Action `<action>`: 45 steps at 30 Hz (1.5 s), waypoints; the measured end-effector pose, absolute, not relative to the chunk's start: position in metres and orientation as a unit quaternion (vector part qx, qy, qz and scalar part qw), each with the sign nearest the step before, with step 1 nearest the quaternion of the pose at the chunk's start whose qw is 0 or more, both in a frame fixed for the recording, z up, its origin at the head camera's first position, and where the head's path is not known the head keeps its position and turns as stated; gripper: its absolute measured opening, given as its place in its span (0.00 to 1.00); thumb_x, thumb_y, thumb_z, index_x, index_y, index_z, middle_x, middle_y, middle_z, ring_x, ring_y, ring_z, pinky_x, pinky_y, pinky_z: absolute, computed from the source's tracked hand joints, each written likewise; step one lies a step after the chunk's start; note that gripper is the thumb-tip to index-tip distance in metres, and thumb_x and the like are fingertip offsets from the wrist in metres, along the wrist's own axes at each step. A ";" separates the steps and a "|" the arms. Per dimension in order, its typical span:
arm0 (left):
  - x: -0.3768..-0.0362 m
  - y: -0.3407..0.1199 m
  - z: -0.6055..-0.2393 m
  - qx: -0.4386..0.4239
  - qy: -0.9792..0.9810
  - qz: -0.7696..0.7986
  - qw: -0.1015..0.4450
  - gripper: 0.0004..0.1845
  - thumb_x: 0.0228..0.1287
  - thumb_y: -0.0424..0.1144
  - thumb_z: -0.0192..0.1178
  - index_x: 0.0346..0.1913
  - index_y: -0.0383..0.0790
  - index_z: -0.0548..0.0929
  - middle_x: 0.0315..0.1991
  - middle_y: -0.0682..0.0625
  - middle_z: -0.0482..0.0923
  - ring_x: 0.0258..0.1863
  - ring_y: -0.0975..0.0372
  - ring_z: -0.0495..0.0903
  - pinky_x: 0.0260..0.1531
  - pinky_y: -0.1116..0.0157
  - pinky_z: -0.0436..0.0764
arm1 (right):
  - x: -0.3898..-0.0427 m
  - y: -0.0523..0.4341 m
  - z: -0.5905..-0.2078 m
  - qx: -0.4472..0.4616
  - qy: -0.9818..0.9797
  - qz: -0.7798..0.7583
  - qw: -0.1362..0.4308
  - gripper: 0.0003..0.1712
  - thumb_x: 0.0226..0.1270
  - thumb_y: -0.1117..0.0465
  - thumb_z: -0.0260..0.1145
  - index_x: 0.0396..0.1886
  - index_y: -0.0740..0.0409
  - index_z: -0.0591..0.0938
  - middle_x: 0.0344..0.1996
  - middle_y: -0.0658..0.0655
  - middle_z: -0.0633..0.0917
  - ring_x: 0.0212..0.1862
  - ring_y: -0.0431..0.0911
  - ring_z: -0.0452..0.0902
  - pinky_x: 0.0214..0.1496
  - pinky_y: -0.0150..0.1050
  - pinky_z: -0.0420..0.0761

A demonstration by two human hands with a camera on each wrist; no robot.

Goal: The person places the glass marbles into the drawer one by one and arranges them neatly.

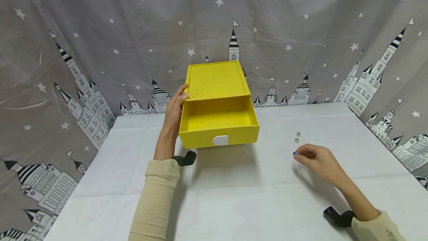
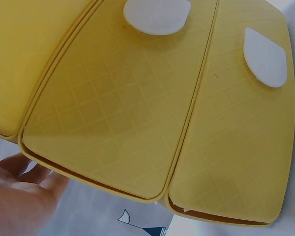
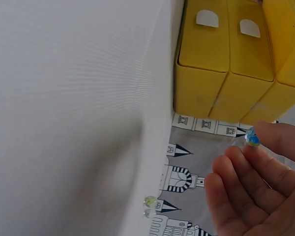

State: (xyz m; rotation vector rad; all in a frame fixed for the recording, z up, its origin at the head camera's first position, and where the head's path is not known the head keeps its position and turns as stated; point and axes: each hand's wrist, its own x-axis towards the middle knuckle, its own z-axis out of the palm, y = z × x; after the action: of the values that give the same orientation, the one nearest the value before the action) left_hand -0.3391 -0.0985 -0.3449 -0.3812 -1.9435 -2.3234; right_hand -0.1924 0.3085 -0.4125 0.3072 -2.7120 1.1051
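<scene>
A yellow drawer cabinet [image 1: 215,79] stands toward the back of the table, its top drawer [image 1: 202,139] pulled out at the front. My left hand [image 1: 174,113] rests against the cabinet's left side near the upper front edge; in the left wrist view its fingers [image 2: 34,174] are partly hidden behind the cabinet. Between thumb and forefinger, my right hand [image 1: 317,161] pinches a blue glass marble [image 3: 252,136] above the table to the right. Just beyond that hand, a yellow-green marble [image 1: 297,140] and a clear marble [image 1: 298,134] lie close together on the cloth.
Two lower drawers, one middle [image 2: 108,113] and one bottom [image 2: 231,137], are pushed in and have white tab handles. A white cloth [image 1: 220,207] covers the table. Behind it hangs a grey curtain [image 1: 160,40] with castles and stars.
</scene>
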 end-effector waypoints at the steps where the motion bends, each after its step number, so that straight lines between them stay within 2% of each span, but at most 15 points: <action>1: -0.339 -0.099 -0.345 -0.125 -0.636 -0.760 0.044 0.26 0.75 0.44 0.45 0.74 0.49 0.66 0.70 0.50 0.64 0.61 0.58 0.69 0.64 0.57 0.68 | -0.192 0.308 -0.412 0.106 -0.916 0.373 0.102 0.07 0.64 0.62 0.70 0.38 0.61 0.85 0.35 0.52 0.87 0.36 0.46 0.83 0.39 0.35 0.79; 11: -0.336 -0.100 -0.343 -0.119 -0.630 -0.766 0.038 0.28 0.74 0.43 0.46 0.75 0.51 0.64 0.71 0.51 0.63 0.62 0.58 0.69 0.65 0.57 0.67 | -0.193 0.307 -0.405 0.100 -0.916 0.359 0.149 0.08 0.66 0.61 0.69 0.39 0.61 0.85 0.36 0.53 0.87 0.39 0.49 0.83 0.38 0.33 0.79; 20: -0.337 -0.100 -0.341 -0.117 -0.623 -0.773 0.028 0.30 0.74 0.41 0.48 0.77 0.53 0.60 0.76 0.55 0.55 0.68 0.60 0.63 0.67 0.58 0.64 | -0.193 0.306 -0.400 0.100 -0.903 0.377 0.179 0.09 0.66 0.60 0.69 0.40 0.62 0.86 0.37 0.56 0.87 0.38 0.33 0.80 0.38 0.26 0.77; 28: -0.335 -0.100 -0.340 -0.115 -0.616 -0.779 0.023 0.31 0.73 0.40 0.48 0.77 0.52 0.60 0.76 0.55 0.54 0.69 0.60 0.62 0.67 0.59 0.63 | -0.196 0.298 -0.391 0.100 -0.895 0.393 0.184 0.11 0.67 0.59 0.68 0.42 0.61 0.86 0.39 0.56 0.88 0.39 0.32 0.79 0.38 0.27 0.77; 45: -0.336 -0.100 -0.341 -0.109 -0.618 -0.778 0.026 0.31 0.72 0.42 0.50 0.77 0.53 0.61 0.76 0.54 0.55 0.69 0.60 0.63 0.68 0.58 0.63 | -0.201 0.267 -0.358 0.129 -0.873 0.426 0.200 0.08 0.66 0.60 0.69 0.42 0.60 0.86 0.36 0.53 0.86 0.39 0.34 0.80 0.43 0.26 0.77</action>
State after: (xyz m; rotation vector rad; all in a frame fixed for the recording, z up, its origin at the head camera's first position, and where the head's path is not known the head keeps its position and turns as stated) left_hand -0.3359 -0.0996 -0.3411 -0.3353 -1.9098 -2.4050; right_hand -0.2007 0.2669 -0.3579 0.3600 -2.4394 1.1920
